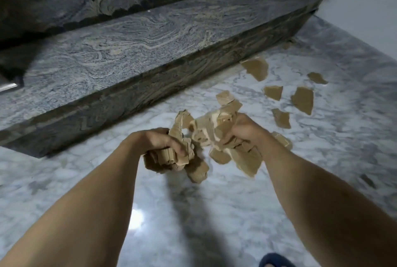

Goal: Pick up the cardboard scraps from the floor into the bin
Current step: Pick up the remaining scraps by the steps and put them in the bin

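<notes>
While you're standing over the marble floor [214, 213], both your hands are full. Your left hand [163, 143] is curled tight around a wad of cardboard scraps [171, 159], and your right hand [245, 131] grips a bigger, messier bunch [223, 129] with pieces sticking out every way. The hands are close together but not touching. More loose scraps [303, 99] lie scattered on the floor off to your right, near the foot of the dark granite step [129, 47]. A blue slipper [277, 260] pokes in at the bottom edge.
</notes>
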Available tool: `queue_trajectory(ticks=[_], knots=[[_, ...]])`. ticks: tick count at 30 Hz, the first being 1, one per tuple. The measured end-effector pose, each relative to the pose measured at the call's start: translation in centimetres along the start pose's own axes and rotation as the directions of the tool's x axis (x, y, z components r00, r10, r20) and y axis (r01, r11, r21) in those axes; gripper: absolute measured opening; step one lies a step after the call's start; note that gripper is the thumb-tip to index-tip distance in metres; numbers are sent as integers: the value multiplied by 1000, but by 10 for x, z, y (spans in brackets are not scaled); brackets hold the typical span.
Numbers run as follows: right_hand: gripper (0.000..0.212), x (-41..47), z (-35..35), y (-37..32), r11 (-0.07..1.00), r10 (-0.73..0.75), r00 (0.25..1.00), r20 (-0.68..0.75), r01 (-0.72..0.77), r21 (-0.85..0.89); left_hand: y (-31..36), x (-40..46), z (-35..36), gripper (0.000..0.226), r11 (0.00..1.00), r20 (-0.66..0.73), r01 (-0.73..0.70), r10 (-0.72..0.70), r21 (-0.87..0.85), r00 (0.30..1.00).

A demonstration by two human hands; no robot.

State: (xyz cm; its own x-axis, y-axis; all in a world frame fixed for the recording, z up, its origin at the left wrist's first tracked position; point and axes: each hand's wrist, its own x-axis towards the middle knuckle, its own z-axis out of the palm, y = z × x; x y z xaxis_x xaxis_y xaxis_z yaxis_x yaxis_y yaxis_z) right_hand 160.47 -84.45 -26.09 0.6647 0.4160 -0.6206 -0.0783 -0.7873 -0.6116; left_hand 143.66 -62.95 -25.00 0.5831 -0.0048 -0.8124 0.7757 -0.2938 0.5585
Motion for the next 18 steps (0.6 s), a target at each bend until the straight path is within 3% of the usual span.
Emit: queue_trajectory(ticks=[2,4,7,11,13,16,18], knots=[[75,2,-25,-1,981,18,997,-81,-2,194,-5,0,-3,60,999,-39,-31,30,-33,999],[92,7,-40,2,930,79,990,-118,-31,367,-8,6,3,61,999,-53,-34,34,7,998],[112,22,-42,14,881,118,988,-97,-59,470,-7,22,25,87,992,-145,-52,69,117,987],[106,19,-40,17,924,169,984,-50,-141,355,-4,28,80,103,895,-334,-8,175,447,926],[101,2,-43,10,940,255,967,30,-255,227,-5,29,100,98,824,-398,12,260,566,880],[74,-17,-43,7,932,352,930,104,-358,50,-6,32,105,97,809,-439,72,240,584,866],[79,-22,-31,11,926,376,924,75,-372,-60,-5,34,105,95,820,-441,73,227,568,868]])
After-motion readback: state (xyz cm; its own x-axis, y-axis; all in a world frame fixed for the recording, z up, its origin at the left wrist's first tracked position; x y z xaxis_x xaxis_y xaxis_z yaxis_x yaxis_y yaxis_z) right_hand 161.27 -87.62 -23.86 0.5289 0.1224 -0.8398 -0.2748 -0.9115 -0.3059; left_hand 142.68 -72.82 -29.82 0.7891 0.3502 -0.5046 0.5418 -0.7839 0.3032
